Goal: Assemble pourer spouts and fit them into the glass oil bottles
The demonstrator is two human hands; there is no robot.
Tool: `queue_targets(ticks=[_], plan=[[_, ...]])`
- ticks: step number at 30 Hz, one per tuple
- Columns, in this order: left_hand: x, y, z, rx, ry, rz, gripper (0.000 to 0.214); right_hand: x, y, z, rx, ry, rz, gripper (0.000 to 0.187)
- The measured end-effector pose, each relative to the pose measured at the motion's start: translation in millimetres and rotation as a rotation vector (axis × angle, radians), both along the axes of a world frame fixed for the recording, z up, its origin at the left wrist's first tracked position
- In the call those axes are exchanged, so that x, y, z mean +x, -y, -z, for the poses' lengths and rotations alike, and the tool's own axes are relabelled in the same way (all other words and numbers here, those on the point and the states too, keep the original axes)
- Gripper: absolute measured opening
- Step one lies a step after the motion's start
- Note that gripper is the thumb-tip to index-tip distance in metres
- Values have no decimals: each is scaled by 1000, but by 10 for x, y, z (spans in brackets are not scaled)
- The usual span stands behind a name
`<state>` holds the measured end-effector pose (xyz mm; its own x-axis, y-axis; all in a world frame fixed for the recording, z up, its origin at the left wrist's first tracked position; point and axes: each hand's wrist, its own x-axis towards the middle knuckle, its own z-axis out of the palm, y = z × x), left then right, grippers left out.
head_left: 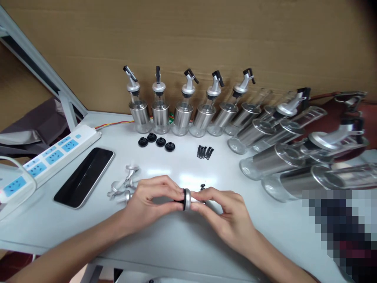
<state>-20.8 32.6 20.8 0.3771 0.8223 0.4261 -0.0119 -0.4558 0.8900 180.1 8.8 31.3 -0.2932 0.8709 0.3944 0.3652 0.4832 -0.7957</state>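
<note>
My left hand [147,202] and my right hand [225,214] meet over the front middle of the white table [188,239]. Between their fingertips they pinch a small silver pourer cap with a black rubber ring [186,199] on its left end. The left fingers grip the black ring side, the right fingers hold the silver body. Several loose silver spouts [123,182] lie just left of my left hand. Several black rubber plugs [156,142] and a small bunch of black lever pieces [205,152] lie farther back.
A row of finished steel-and-glass oil bottles [182,112] stands along the cardboard wall. More bottles [282,157] lie on their sides at the right. A black phone [85,176] and a white power strip [50,155] lie at the left. A blurred patch covers the lower right corner.
</note>
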Motion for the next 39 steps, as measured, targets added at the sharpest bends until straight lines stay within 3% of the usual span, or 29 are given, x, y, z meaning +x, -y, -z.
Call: queue_targets(ticks=[7, 10, 15, 18, 21, 28, 33, 39], plan=[[-17, -12, -3, 25, -81, 29, 9, -45, -1, 24, -346, -120, -30, 11], [-2, 3, -32, -4, -83, -4, 9, -50, -3, -22, -421, -179, -31, 11], [29, 72, -86, -70, -29, -8, 24, -18, -33, -94, -376, -149, -13, 13], [36, 76, -85, -126, 23, -46, 29, -6, -64, -66, -229, -70, 105, 16], [48, 37, -66, -170, 56, -104, 19, -17, -68, -29, -146, -12, 229, 17], [63, 36, -3, -163, -9, -111, 10, -78, -26, -23, -486, -141, 41, 28], [71, 58, 2, -160, -73, -90, 11, -79, -43, -22, -456, -133, 13, 27], [91, 84, -12, -444, -4, 56, 16, -73, -32, -35, -453, -146, -65, 25]])
